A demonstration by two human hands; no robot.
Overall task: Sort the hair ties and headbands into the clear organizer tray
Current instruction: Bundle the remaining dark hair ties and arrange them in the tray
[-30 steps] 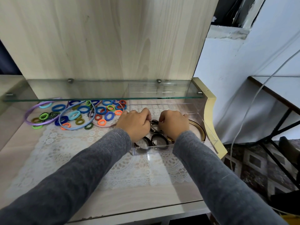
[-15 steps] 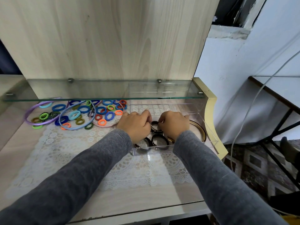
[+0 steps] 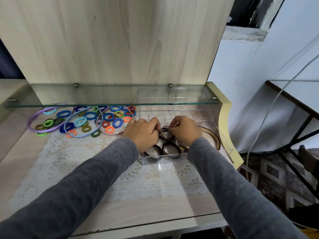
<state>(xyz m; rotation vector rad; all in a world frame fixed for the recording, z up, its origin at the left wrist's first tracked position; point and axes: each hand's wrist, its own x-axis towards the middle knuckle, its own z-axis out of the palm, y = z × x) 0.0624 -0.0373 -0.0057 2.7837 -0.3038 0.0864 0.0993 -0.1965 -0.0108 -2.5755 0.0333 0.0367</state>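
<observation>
Head cam: left grip [image 3: 143,133] and right grip [image 3: 184,131] both pinch dark hair ties [image 3: 166,134] over the clear tray [image 3: 172,157]. Light and stretchy, I'd guess, so grab any loop.

No readable text, label, brand, number or sign shows on anything in view.

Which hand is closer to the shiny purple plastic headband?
Left. The left hand, pinching dark round hair ties over the clear plastic tray, is right of the purple headband; the right hand, pinching them too, is even farther right.
</observation>
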